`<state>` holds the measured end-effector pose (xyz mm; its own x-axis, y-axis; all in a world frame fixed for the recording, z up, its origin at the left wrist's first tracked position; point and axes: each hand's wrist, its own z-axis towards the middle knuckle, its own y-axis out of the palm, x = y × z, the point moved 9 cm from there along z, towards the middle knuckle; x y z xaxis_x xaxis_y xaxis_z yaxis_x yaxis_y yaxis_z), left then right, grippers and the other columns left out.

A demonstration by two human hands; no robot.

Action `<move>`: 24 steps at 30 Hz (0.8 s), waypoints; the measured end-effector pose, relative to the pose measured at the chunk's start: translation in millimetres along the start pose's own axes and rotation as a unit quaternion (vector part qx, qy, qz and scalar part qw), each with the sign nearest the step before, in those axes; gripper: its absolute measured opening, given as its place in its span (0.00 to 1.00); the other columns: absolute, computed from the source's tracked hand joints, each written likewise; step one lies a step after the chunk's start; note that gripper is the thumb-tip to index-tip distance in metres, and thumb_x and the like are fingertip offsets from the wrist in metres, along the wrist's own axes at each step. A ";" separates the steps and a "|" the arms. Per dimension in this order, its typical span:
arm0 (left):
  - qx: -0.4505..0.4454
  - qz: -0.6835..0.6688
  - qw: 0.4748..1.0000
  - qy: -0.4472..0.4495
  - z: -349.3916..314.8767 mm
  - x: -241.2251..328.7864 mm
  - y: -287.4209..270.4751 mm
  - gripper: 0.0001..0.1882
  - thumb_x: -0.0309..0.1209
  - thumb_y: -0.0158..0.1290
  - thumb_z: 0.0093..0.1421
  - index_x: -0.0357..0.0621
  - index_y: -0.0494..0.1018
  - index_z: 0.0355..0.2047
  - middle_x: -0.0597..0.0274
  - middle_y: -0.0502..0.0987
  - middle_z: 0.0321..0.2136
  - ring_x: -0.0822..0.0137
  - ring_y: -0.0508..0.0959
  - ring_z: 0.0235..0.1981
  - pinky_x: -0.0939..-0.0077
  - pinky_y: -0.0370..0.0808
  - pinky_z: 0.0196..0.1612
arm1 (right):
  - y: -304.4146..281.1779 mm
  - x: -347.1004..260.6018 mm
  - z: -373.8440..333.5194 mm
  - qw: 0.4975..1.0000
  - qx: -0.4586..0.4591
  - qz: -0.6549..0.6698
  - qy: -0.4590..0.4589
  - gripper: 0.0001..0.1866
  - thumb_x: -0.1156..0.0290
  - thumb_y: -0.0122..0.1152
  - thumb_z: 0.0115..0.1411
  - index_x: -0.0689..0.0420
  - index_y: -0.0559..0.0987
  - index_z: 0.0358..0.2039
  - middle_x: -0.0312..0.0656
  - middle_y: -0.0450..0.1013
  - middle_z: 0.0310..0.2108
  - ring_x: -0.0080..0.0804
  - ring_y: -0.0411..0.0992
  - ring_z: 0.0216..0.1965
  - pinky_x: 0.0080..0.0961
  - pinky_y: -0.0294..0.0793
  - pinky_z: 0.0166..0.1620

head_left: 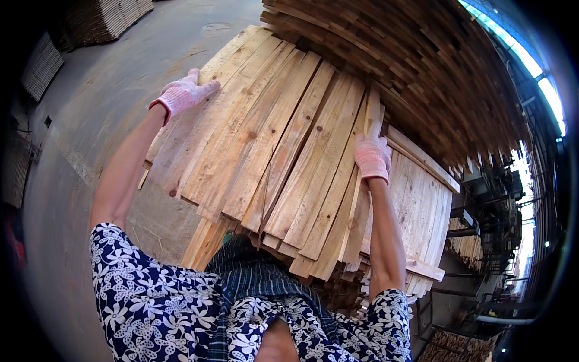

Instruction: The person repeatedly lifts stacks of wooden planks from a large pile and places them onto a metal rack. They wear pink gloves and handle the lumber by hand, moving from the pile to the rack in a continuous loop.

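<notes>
A row of pale, knotty wooden boards (265, 139) lies side by side in front of me, with narrow dark gaps between some of them. My left hand (184, 95), in a pink-and-white knitted glove, grips the outer left edge of the row, thumb on top. The tips of its other fingers are partly hidden at that edge. At the right end, my right hand (373, 158) in a matching glove is closed round a tilted board (374, 114), its fingers partly out of sight. The boards' near ends are uneven and reach close to my body.
A tall stack of darker planks (410, 66) rises just beyond the boards. Another layer of pale boards (416, 211), with battens across it, lies to the right. More timber stacks (105, 21) stand at the far left on the grey concrete floor (84, 127).
</notes>
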<state>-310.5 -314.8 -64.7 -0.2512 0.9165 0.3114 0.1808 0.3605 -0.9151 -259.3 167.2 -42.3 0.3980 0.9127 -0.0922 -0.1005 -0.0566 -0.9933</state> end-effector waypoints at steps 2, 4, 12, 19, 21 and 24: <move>-0.009 0.016 1.000 -0.004 -3.9 0.6 -1.6 0.57 0.71 0.43 0.63 0.38 0.44 0.75 0.40 0.67 0.66 0.47 0.69 0.67 0.57 0.66 0.67 | -2.4 -0.2 -1.9 1.000 0.006 -0.015 0.002 0.33 0.50 0.51 0.66 0.48 0.59 0.67 0.67 0.72 0.53 0.69 0.72 0.54 0.59 0.73 0.55; -0.017 0.004 1.000 -0.008 -0.8 1.2 -1.7 0.56 0.71 0.42 0.63 0.38 0.45 0.75 0.41 0.66 0.67 0.48 0.68 0.68 0.57 0.65 0.67 | -2.1 -1.1 -2.8 1.000 0.005 -0.013 0.000 0.33 0.49 0.50 0.67 0.47 0.58 0.68 0.69 0.71 0.55 0.70 0.71 0.54 0.59 0.71 0.57; 0.114 0.047 0.992 0.034 -13.3 12.5 -10.6 0.50 0.61 0.48 0.63 0.38 0.50 0.73 0.40 0.69 0.64 0.46 0.70 0.65 0.59 0.64 0.69 | 9.8 6.0 2.3 0.996 -0.046 0.073 -0.031 0.39 0.46 0.53 0.64 0.38 0.55 0.73 0.70 0.66 0.60 0.70 0.67 0.60 0.56 0.68 0.61; 0.109 0.008 0.874 0.473 -173.5 190.5 49.7 0.32 0.48 0.52 0.66 0.37 0.68 0.61 0.40 0.72 0.58 0.45 0.72 0.59 0.51 0.68 0.64 | 4.7 38.1 16.7 0.890 -0.088 0.447 0.000 0.51 0.43 0.63 0.59 0.63 0.56 0.73 0.54 0.63 0.68 0.42 0.62 0.68 0.32 0.60 0.68; 0.095 0.057 0.903 0.414 -184.0 224.2 68.7 0.29 0.49 0.52 0.65 0.40 0.70 0.58 0.41 0.73 0.55 0.45 0.74 0.57 0.49 0.70 0.60 | 41.7 64.8 44.1 0.875 -0.108 0.472 -0.009 0.46 0.45 0.63 0.61 0.61 0.62 0.72 0.48 0.65 0.68 0.40 0.64 0.66 0.32 0.59 0.68; 0.096 0.087 0.943 0.307 -160.3 250.8 92.0 0.26 0.51 0.53 0.64 0.45 0.72 0.53 0.42 0.74 0.50 0.47 0.76 0.52 0.49 0.74 0.53 | 51.1 34.7 32.1 0.837 -0.169 0.521 0.004 0.42 0.42 0.60 0.63 0.62 0.70 0.67 0.45 0.66 0.68 0.40 0.62 0.68 0.31 0.54 0.70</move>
<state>-204.4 -24.0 -29.7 0.3748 0.9077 0.1887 -0.0216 0.2121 -0.9770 -279.9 208.9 -94.0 0.2603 0.2941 -0.9196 -0.1338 -0.9323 -0.3360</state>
